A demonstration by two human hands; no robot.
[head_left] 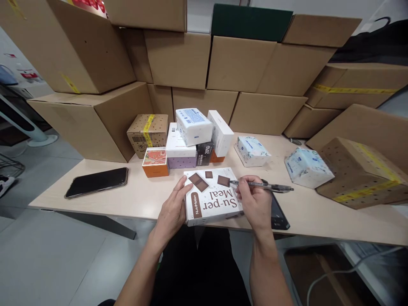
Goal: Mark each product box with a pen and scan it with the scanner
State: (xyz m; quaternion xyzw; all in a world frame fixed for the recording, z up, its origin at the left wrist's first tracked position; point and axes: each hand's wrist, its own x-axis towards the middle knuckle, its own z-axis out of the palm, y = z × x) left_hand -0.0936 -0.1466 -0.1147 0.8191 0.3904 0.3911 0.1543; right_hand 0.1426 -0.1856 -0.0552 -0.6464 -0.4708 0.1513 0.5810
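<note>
A white Su-per Meal box point(212, 193) with brown chocolate squares printed on it lies near the table's front edge, its lettering upside down to me. My left hand point(174, 204) grips the box at its left side, thumb on top and the other fingers hidden beside it. In my right hand point(255, 202) is a clear-barrelled pen point(270, 186), pinched between thumb and fingers. The pen's tip points left, at a printed chocolate square on the box's top. Partly hidden behind my right hand lies a dark tablet-like device point(280, 214).
A smartphone point(97, 182) lies at the left. Behind the box stand a small orange box point(155, 163), a white-and-purple box point(181, 155) and a tissue pack point(194, 126). More tissue packs point(253, 151) sit to the right. Stacked cardboard cartons point(242, 63) wall off the back.
</note>
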